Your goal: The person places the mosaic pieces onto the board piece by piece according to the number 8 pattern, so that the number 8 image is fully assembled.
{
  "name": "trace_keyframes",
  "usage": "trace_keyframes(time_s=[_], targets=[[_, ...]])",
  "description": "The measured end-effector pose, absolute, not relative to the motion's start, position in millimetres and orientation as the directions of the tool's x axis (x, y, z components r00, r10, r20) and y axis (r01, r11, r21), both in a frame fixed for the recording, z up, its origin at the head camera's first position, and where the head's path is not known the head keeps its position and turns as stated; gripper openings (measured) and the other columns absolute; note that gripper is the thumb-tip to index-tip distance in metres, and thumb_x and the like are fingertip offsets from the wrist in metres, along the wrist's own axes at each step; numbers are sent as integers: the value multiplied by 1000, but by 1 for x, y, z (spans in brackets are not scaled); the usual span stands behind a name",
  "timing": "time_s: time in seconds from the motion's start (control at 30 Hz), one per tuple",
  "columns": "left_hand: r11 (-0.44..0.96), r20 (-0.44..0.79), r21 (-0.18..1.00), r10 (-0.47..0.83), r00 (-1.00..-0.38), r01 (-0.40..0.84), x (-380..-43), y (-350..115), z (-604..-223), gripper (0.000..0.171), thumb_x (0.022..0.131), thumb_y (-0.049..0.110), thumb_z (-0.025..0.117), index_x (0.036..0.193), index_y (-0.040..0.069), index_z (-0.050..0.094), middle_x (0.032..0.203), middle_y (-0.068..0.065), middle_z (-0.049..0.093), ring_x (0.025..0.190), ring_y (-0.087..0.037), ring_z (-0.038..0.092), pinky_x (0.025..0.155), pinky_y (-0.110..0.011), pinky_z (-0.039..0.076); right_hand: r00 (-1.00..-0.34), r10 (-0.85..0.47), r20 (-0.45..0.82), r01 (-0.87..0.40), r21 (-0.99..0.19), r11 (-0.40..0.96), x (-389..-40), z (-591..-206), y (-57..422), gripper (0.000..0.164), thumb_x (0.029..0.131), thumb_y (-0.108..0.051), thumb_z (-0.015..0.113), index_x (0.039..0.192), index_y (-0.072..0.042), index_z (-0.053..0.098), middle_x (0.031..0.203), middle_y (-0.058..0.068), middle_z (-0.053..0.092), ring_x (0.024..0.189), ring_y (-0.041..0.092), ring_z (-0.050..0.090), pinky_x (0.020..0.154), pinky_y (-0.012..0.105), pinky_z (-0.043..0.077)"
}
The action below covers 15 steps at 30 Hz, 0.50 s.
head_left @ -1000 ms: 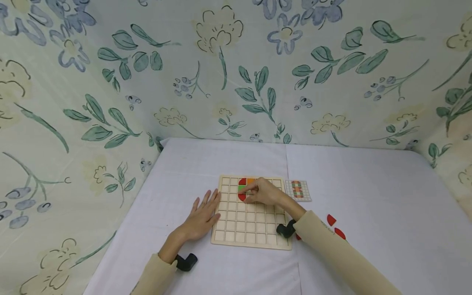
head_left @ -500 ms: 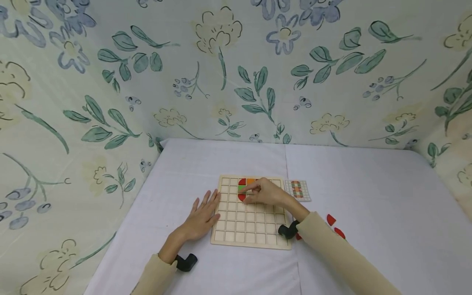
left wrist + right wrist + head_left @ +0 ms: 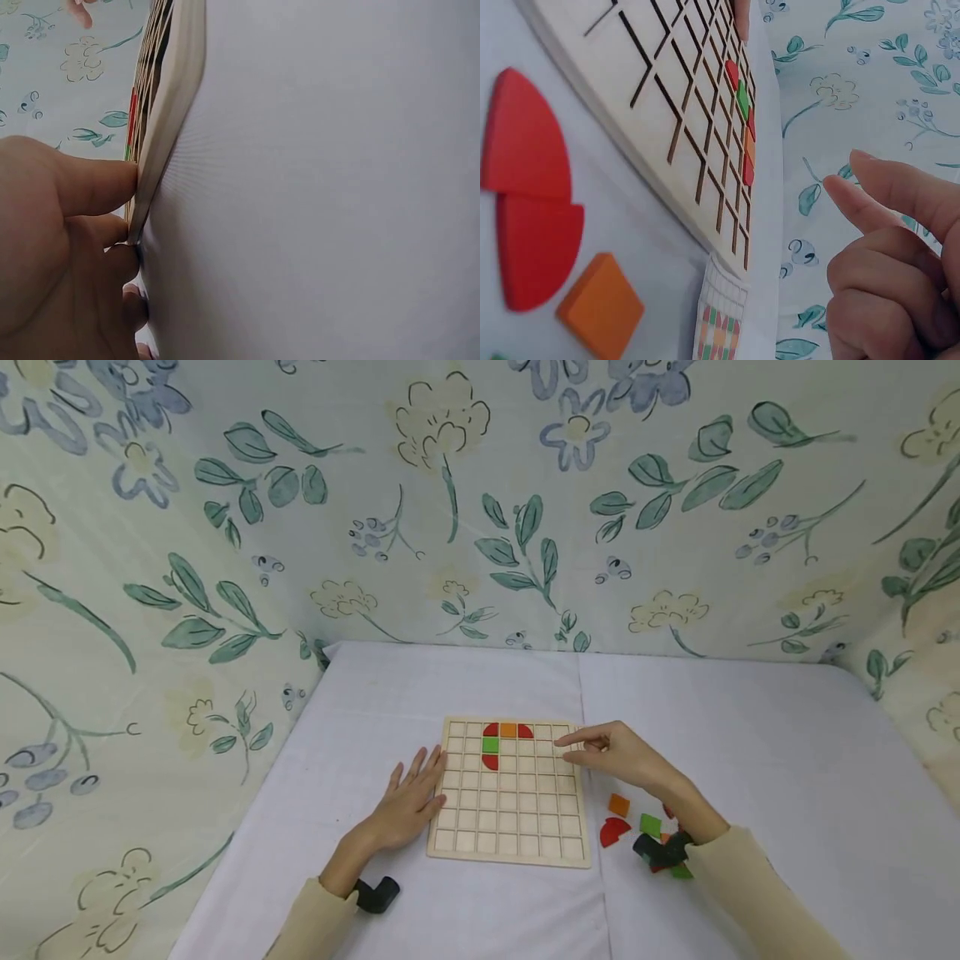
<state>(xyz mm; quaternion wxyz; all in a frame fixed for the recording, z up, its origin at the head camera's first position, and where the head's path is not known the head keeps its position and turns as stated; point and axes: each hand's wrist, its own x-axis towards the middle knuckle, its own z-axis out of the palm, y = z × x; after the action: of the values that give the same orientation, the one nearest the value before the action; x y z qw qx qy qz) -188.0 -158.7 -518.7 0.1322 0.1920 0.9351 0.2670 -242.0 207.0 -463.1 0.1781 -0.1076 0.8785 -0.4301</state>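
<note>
A wooden grid board (image 3: 510, 822) lies on the white table. Set in its upper cells are red quarter-circle tiles (image 3: 526, 732), an orange square tile (image 3: 508, 730) and a green square tile (image 3: 491, 746). My left hand (image 3: 405, 806) rests against the board's left edge, fingers spread and straight; the left wrist view shows the thumb (image 3: 97, 187) touching the rim. My right hand (image 3: 626, 756) hovers at the board's upper right edge and holds nothing. Its index finger and thumb are extended and apart, while the other fingers curl loosely in the right wrist view.
Right of the board lie loose tiles: an orange square (image 3: 618, 805), red quarter circles (image 3: 615, 832), a green square (image 3: 650, 825) and others partly behind the right wrist's black camera mount (image 3: 660, 852). A small pattern card (image 3: 720, 330) sits by the board, hidden by my right hand in the head view.
My right hand has moved right, off the set tiles, to the board's upper right edge. The red tile at the top right and the loose tiles now show. My left hand stays put.
</note>
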Motion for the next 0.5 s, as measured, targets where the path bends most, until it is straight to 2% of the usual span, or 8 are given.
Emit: trace_keyframes(time_s=[0.07, 0.1, 0.17, 0.2, 0.23, 0.27, 0.33, 0.5], targets=[[785, -145, 549, 428, -892, 288, -188, -159, -518, 66, 112, 25, 42, 166, 6, 10, 176, -10, 3, 163, -36, -4, 128, -64, -4, -923, -320, -212, -28, -794, 607, -236, -460, 218, 36, 95, -35, 76, 124, -14, 77, 97, 18, 66, 101, 35, 61, 58, 24, 37], [785, -145, 548, 428, -892, 287, -188, -159, -519, 66, 112, 25, 42, 166, 6, 10, 176, -10, 3, 163, -36, -4, 128, -65, -4, -928, -311, -204, -33, -788, 615, -233, -458, 224, 36, 95, -35, 75, 124, -14, 77, 113, 22, 68, 109, 37, 60, 59, 24, 39], [785, -143, 548, 428, -892, 289, -188, -159, -519, 66, 112, 25, 43, 166, 6, 11, 176, -10, 3, 163, -36, -4, 128, -65, -4, -937, -290, -197, -34, -772, 635, -226, -456, 233, 36, 95, -35, 75, 125, -14, 77, 119, 24, 68, 111, 38, 60, 56, 23, 39], [786, -143, 546, 428, -892, 290, -188, -159, -519, 66, 112, 25, 43, 166, 6, 11, 176, -10, 3, 163, -36, -4, 128, -65, -4, -940, -281, -193, -38, -761, 647, -223, -456, 238, 36, 95, -33, 75, 125, -13, 76, 116, 23, 69, 106, 34, 62, 54, 23, 38], [785, -141, 547, 429, -892, 291, -189, -159, -520, 66, 112, 25, 43, 166, 5, 11, 176, -10, 3, 163, -36, -4, 128, -65, -3, -943, -267, -197, -29, -753, 658, -219, -456, 243, 36, 95, -32, 76, 125, -13, 76, 100, 20, 68, 91, 29, 60, 52, 23, 36], [785, -142, 547, 430, -892, 291, -189, -159, -521, 66, 112, 25, 43, 166, 6, 11, 176, -10, 3, 163, -36, -5, 128, -64, -4, -946, -252, -203, -18, -744, 668, -216, -456, 247, 36, 95, -32, 76, 126, -12, 76, 86, 15, 62, 78, 23, 54, 50, 22, 34], [775, -129, 558, 434, -892, 296, -188, -159, -521, 66, 111, 25, 44, 166, 4, 12, 175, -12, 5, 163, -37, -3, 128, -65, -3, -949, -229, -218, 7, -739, 674, -208, -457, 256, 38, 95, -30, 76, 128, -10, 74, 70, 7, 45, 65, 17, 44, 47, 23, 31], [747, -93, 587, 444, -891, 311, -188, -158, -521, 66, 110, 23, 45, 165, 1, 15, 174, -17, 9, 162, -42, 0, 126, -68, -2, -954, -176, -243, 64, -738, 672, -190, -461, 276, 42, 95, -29, 75, 131, -7, 71, 67, 1, 41, 57, 17, 45, 48, 23, 36]])
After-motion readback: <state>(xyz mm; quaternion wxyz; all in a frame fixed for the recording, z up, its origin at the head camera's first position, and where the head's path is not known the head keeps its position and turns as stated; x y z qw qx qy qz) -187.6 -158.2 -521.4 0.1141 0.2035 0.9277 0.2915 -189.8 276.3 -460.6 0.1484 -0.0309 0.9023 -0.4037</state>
